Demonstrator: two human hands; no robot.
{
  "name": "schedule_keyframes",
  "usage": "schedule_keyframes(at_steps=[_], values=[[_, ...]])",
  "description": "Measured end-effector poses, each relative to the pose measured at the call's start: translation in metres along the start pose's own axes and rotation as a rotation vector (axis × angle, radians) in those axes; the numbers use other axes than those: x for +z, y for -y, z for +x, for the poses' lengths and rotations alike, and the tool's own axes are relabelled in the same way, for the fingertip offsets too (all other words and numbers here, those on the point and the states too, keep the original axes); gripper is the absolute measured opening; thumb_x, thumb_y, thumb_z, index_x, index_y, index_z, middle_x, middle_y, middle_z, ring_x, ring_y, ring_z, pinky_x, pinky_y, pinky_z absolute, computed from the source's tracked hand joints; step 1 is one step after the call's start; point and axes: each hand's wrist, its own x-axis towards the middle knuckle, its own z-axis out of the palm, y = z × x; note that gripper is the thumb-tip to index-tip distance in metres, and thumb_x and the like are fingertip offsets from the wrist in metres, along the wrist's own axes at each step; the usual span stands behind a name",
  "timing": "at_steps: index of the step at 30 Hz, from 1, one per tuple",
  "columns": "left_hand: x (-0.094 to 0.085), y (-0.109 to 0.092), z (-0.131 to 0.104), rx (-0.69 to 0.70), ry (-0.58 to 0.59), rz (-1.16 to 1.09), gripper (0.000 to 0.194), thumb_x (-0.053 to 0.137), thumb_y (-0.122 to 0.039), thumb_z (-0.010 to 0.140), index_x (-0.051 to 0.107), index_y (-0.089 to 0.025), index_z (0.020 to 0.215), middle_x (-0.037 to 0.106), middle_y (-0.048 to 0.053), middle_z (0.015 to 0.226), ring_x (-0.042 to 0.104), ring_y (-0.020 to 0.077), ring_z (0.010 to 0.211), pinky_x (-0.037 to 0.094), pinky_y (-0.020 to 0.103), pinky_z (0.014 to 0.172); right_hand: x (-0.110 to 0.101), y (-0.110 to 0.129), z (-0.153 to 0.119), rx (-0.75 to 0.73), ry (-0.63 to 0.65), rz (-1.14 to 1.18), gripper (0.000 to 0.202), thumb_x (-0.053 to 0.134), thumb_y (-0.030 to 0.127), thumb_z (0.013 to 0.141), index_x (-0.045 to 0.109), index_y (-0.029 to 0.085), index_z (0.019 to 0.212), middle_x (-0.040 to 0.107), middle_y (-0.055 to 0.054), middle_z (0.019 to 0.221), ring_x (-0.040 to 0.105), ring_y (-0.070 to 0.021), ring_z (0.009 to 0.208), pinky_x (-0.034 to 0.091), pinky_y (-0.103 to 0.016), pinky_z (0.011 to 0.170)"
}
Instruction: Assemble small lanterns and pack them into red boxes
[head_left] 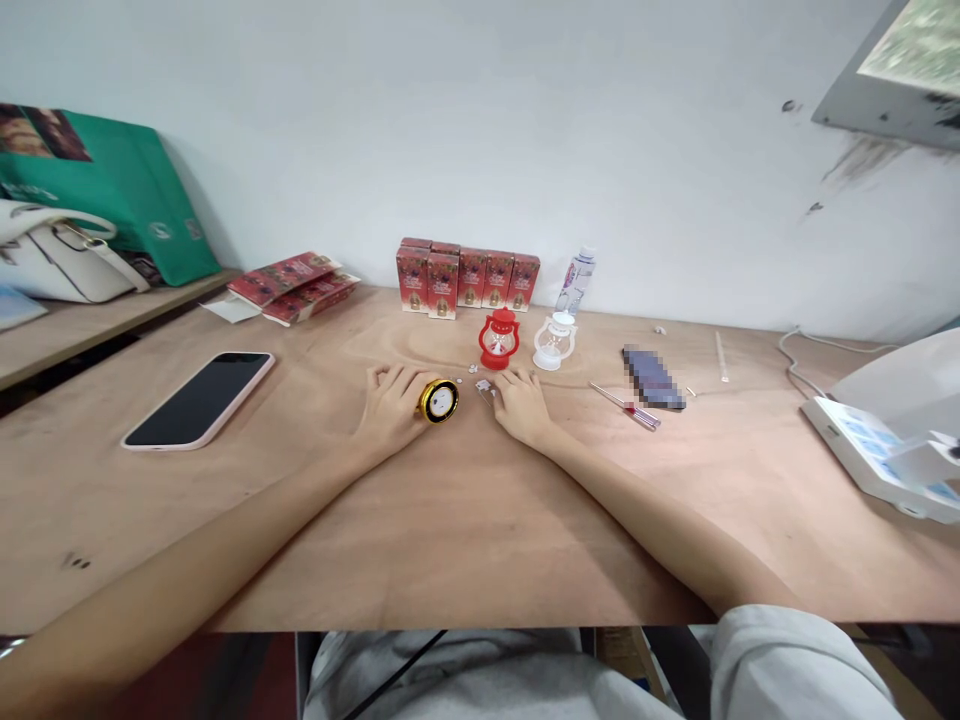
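On the wooden table (465, 540), red boxes (471, 280) stand grouped by the wall, and nearer are the left hand (394, 405), its grip closed on one piece, and the right hand (523, 405), fingers curled, its grip too hidden to tell. Beyond the hands stand a red lantern (499, 352) and a white lantern (553, 355), both upright. Smaller, the gold-rimmed round piece (441, 401) in the left hand faces the camera, and small white bits (483, 385) lie beside the right fingers.
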Motion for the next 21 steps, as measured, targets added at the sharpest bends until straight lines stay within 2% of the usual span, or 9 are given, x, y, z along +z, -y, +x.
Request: schedule_keyframes(at_steps=[5,13,16,21], values=[[0.0009,0.0003,-0.0006,0.018,0.008,0.004,0.023,0.054,-0.024,0.08,0.054,-0.019,0.102,0.066,0.007,0.097,0.057,0.0223,0.088,0.028,0.037,0.08,-0.0008,0.0009,-0.001,0.056,-0.005,0.081,0.032,0.048,0.008,0.075,0.066,0.019,0.099,0.066,-0.006,0.102,0.048,-0.0248,0.099,0.033,-0.039,0.085],[0.0004,-0.0008,0.0003,0.03,0.004,-0.011,0.023,0.054,-0.024,0.08,0.054,-0.018,0.102,0.066,0.007,0.097,0.058,0.0215,0.087,0.028,0.037,0.079,0.0047,-0.0041,-0.0001,0.068,-0.059,0.196,0.034,0.047,0.001,0.069,0.064,0.019,0.093,0.066,-0.005,0.09,0.048,-0.0235,0.091,0.037,-0.039,0.081],[0.0002,-0.0009,0.0003,0.027,0.008,-0.005,0.022,0.054,-0.025,0.08,0.055,-0.019,0.101,0.067,0.007,0.096,0.058,0.0216,0.087,0.028,0.038,0.079,0.0076,-0.0053,0.0011,-0.034,-0.155,0.291,0.033,0.042,0.0,0.073,0.06,0.016,0.096,0.063,-0.008,0.094,0.051,-0.0217,0.092,0.042,-0.037,0.082],[0.0009,-0.0009,-0.0002,0.047,-0.011,0.003,0.022,0.055,-0.026,0.08,0.055,-0.019,0.101,0.067,0.007,0.096,0.058,0.0211,0.086,0.028,0.037,0.078,0.0051,0.0005,-0.0031,-0.403,-0.392,0.444,0.022,0.036,0.009,0.089,0.055,0.015,0.098,0.059,-0.01,0.091,0.055,-0.0171,0.089,0.048,-0.032,0.079]])
